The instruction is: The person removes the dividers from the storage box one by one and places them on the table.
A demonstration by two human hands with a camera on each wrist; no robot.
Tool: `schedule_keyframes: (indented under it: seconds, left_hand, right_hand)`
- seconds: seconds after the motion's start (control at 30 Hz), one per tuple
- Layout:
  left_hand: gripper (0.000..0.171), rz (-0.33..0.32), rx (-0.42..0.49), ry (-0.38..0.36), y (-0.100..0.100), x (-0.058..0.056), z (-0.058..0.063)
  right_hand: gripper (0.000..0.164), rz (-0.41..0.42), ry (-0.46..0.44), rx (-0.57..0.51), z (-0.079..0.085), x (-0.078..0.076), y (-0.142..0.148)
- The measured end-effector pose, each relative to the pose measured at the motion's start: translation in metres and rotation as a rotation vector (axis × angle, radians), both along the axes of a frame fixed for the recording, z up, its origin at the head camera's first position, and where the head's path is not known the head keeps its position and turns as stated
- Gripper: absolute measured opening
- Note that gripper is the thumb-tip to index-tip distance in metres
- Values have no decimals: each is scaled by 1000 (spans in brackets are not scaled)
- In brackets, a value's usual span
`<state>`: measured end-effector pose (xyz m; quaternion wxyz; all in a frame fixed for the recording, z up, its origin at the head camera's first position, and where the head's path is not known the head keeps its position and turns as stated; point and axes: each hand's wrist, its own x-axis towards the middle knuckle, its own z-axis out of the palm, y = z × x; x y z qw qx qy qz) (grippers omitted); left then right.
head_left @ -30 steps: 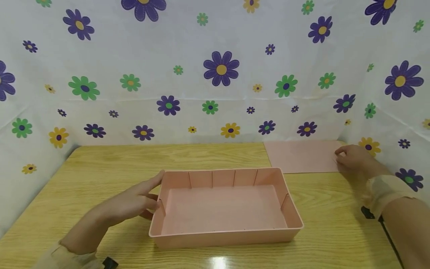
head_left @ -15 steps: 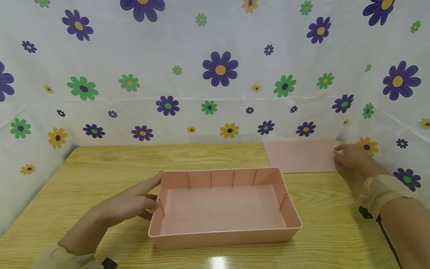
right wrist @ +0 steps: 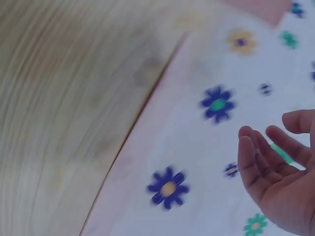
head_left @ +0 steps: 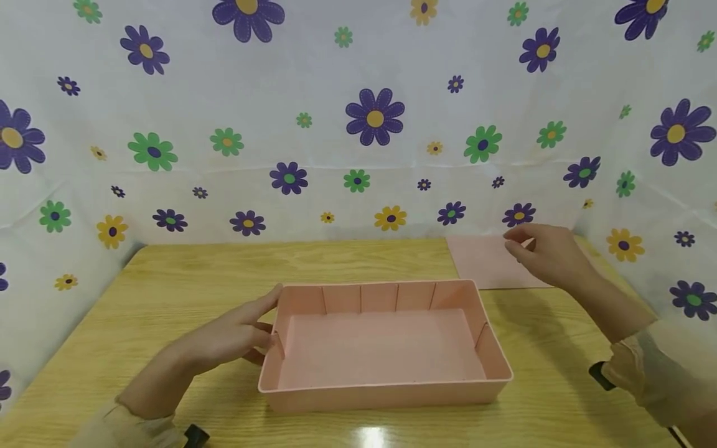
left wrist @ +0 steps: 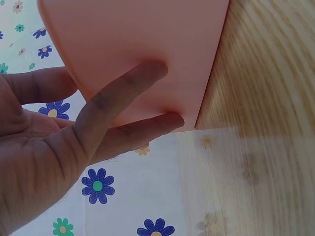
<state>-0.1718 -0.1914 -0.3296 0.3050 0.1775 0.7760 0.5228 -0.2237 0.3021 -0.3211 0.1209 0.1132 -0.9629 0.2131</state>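
An open pink box (head_left: 386, 394) stands on the table. My left hand (head_left: 224, 342) is at its left end. In the left wrist view, two fairly straight fingers (left wrist: 129, 84) rest on the outer wall, while another digit reaches the rim and its tip is hidden. Behind the box to the right lies a flat pink sheet (head_left: 482, 264), whose thickness I cannot tell. My right hand (head_left: 554, 255) is raised over the right part of it. Its fingers are loosely bent, and nothing shows between them in the right wrist view.
The wooden table (head_left: 185, 280) ends at the back against a white cloth (head_left: 403, 56) printed with flowers, which also hangs at both sides. Dark straps with small black pieces (head_left: 196, 435) show at the sleeves.
My right hand has lifted off the pink sheet's right end and moved left over it. The left hand and the box stay put; the head view has shifted slightly.
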Motion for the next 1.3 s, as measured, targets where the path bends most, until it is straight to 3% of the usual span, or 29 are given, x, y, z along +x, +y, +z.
schedule_keyframes:
  seconds: [0.1, 0.23, 0.4, 0.6, 0.7, 0.83, 0.93, 1.13, 1.3]
  left_hand:
    - [81, 1, 1, 1, 0, 1, 0]
    - [81, 5, -1, 2, 0, 1, 0]
    - [80, 12, -8, 35, -1, 0, 2]
    - [82, 58, -40, 68, -3, 5, 9]
    - [78, 48, -41, 86, -1, 6, 12]
    - [70, 10, -57, 154, 1, 5, 10]
    - [66, 22, -89, 216, 1, 3, 9]
    - [57, 53, -98, 258, -1, -5, 4]
    - [54, 82, -119, 261, -3, -19, 2]
  right_hand:
    - [34, -8, -14, -119, 3, 20, -20]
    - [39, 45, -141, -190, -2, 41, -38]
    - [46, 157, -348, -185, -6, 49, -53]
    - [64, 230, -530, -269, -1, 61, -55]
    - [71, 269, -585, -274, 3, 68, -53]
    - [72, 306, -591, -266, 3, 70, -51]
    - [67, 325, -556, -314, -1, 67, -52]
    - [57, 262, -492, -409, -10, 55, -56]
    - [53, 201, -467, -420, -14, 39, -62]
